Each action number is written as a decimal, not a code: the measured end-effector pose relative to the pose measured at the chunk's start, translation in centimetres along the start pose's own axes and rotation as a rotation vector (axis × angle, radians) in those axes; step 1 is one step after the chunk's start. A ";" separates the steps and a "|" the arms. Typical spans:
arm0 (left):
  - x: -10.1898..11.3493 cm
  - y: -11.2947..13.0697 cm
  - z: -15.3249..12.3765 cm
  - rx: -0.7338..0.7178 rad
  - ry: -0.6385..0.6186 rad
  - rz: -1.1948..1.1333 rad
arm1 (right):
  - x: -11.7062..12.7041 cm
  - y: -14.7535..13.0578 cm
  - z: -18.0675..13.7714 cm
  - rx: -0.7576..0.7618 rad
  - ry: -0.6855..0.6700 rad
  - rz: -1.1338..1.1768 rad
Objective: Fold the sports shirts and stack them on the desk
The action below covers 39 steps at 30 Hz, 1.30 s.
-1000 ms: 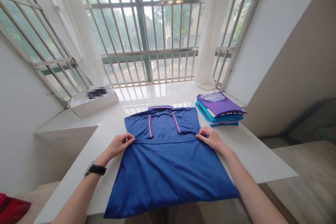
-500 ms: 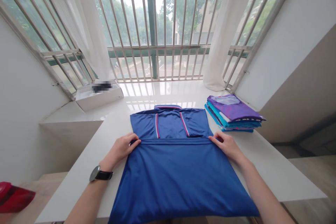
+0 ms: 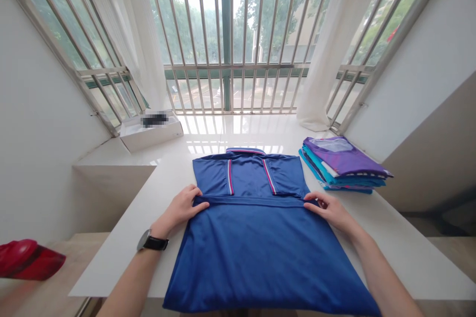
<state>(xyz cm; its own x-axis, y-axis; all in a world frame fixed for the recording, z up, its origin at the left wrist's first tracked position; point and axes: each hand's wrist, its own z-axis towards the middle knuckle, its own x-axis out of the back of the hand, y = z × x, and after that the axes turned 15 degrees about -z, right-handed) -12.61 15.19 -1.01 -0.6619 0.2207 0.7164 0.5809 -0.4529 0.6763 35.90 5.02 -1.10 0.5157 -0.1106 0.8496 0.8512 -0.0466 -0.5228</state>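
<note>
A blue polo shirt (image 3: 260, 252) lies front side down on the white table, its sleeves folded inward over the back. Red-and-white trim runs along both sleeve ends and the collar (image 3: 245, 151), which points toward the window. Across the shirt, below the sleeves, runs the turned-up hem band (image 3: 253, 201). My left hand (image 3: 188, 203), below a black-strapped watch (image 3: 153, 241), grips the band's left end between thumb and fingers. At the opposite end, my right hand (image 3: 325, 208) pinches the band the same way. Fabric hides some fingertips. The shirt's lower part overhangs the near table edge.
A stack of folded clothes (image 3: 344, 163), purple on top, sits at the table's right. On the sill stands a white box (image 3: 152, 133) with a blurred dark item. A red object (image 3: 31, 260) is at lower left. Window bars (image 3: 226, 89) and curtains (image 3: 323, 74) are behind.
The view has turned slightly left, so everything appears shifted right. Both hands stay at the ends of the hem band, their fingers slightly looser. The shirt keeps its folded shape.
</note>
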 end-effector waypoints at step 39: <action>1.2 1.1 -0.4 0.120 -0.005 -0.153 | -0.4 0.8 0.1 -0.080 0.082 -0.005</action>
<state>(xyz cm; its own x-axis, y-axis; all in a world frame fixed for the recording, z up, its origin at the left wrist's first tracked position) -13.00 14.58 0.52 -0.7449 0.2832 0.6040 0.5258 -0.3079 0.7929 36.35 5.18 -1.87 0.4992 -0.1907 0.8452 0.8415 -0.1261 -0.5254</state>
